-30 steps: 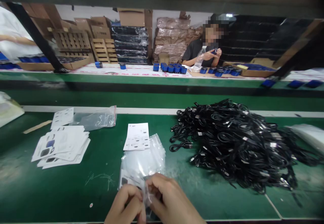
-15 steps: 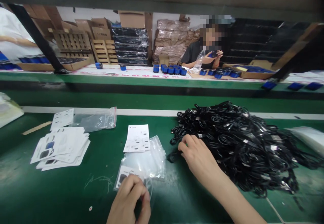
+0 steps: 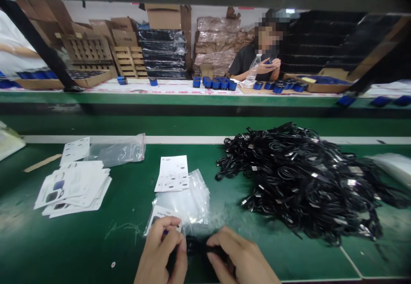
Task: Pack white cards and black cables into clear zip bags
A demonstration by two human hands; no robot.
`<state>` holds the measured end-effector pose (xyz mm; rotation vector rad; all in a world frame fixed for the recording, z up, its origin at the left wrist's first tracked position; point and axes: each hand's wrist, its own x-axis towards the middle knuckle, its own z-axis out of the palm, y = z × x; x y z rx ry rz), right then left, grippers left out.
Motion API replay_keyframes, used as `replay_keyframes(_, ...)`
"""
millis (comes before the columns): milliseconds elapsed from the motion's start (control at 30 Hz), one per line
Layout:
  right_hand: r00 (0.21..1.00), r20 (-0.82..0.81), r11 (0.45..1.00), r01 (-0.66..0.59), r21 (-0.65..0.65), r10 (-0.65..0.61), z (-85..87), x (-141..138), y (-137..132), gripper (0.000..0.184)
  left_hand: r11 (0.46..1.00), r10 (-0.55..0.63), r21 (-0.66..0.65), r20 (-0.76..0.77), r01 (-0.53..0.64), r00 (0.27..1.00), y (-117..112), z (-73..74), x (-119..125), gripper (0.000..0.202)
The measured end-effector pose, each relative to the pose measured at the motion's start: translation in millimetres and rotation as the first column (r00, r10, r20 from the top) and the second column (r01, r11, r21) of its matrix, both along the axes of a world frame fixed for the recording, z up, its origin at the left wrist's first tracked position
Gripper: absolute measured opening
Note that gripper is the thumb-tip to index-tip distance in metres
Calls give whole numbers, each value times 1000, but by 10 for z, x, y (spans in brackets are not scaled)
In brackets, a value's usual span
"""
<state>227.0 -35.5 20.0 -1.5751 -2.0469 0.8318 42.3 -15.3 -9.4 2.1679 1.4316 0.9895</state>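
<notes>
Paper slips (image 3: 72, 187) lie in a loose stack on the far left of the green bench (image 3: 128, 249), with an empty clear bag (image 3: 117, 150) just behind them. Moving right, I see a single white card (image 3: 172, 173) resting on a small heap of clear bags (image 3: 188, 200), near the middle of the bench.

Below that heap, my left hand (image 3: 162, 252) is closed in a pinch, thumb against fingertips, on the near edge of one clear bag with a printed card (image 3: 159, 216) inside it. Just to its right, a short coiled black cable (image 3: 201, 247) lies across the gap between my two hands, its long axis running left to right. My right hand (image 3: 239, 260) grips the cable's right end, fingers curled around it; how tightly I cannot tell. So the cable sits directly right of my left fingers, touching or nearly touching the bag's mouth, and the right hand is the one that has it. I judge that the cable's left end points at the bag opening.

Further right, a big tangled pile of black cables (image 3: 305, 185) covers the bench, well apart from both hands. Across the line, another person (image 3: 257, 59) sits behind rows of blue parts (image 3: 215, 83).
</notes>
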Motion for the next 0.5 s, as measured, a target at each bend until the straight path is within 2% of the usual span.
replay_keyframes(100, 992, -118, 997, 43, 68, -35, -66, -112, 4, 19, 999, 10, 50, -39, -8, 999, -31, -12, 6, 19)
replay_keyframes(167, 973, -213, 983, 123, 134, -93, -125, -202, -3, 19, 996, 16, 86, -63, -10, 998, -46, -4, 7, 19)
replay_keyframes(233, 940, -304, 969, 202, 144, -151, -173, -268, -11, 18, 993, 24, 121, -75, -15, 997, -54, 14, 4, 18)
replay_keyframes(300, 901, -386, 966, 247, 80, -199, -187, -284, -14, 16, 991, 32, 130, -74, -22, 997, -53, 38, -5, 18)
replay_keyframes(367, 843, -480, 968, 243, -65, -244, -169, -254, -12, 15, 993, 32, 112, -60, -25, 998, -46, 58, -16, 18)
replay_keyframes(433, 772, -572, 960, 189, -208, -276, -147, -210, -13, 19, 997, 28, 79, -48, -24, 998, -39, 67, -25, 18)
replay_keyframes(500, 719, -641, 955, 111, -275, -268, -157, -192, -25, 25, 998, 29, 63, -44, -26, 999, -38, 61, -29, 18)
